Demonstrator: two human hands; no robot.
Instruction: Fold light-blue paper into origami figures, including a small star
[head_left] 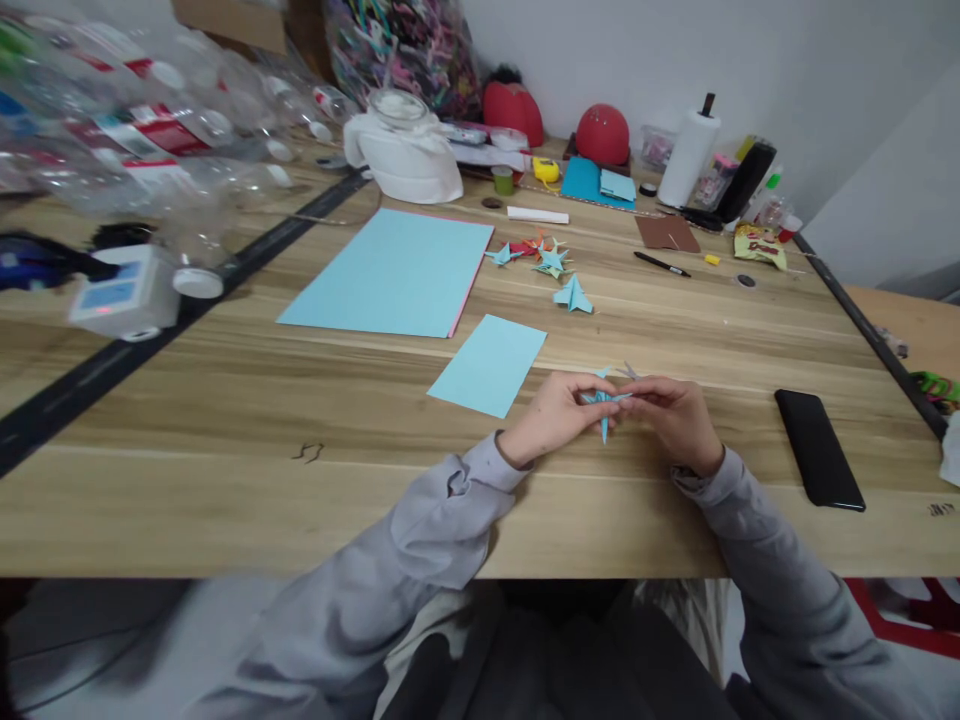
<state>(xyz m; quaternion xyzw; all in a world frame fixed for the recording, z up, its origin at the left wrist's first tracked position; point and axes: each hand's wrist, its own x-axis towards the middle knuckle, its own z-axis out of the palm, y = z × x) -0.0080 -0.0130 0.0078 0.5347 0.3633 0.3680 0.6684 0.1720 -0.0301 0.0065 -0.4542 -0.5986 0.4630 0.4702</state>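
Observation:
Between my two hands is a small light-blue folded paper figure (604, 424) with pointed ends, like an origami plane or bird. My left hand (556, 412) pinches it from the left side. My right hand (673, 415) closes thumb and fingertips on its right-hand tip. Fingers cover part of the folds. Just behind the hands lies a pair of scissors (628, 371), mostly hidden. A light-blue paper sheet (489, 365) lies flat to the left of my left hand. Farther back rests a folded blue paper plane (574, 295).
A large blue paper stack (397, 275) lies back left, beside several small folded figures (551, 260). A black phone (819, 450) is at the right. Plastic bottles (161, 140) and a white box device (124, 295) crowd the left. A pen (662, 264) lies farther back.

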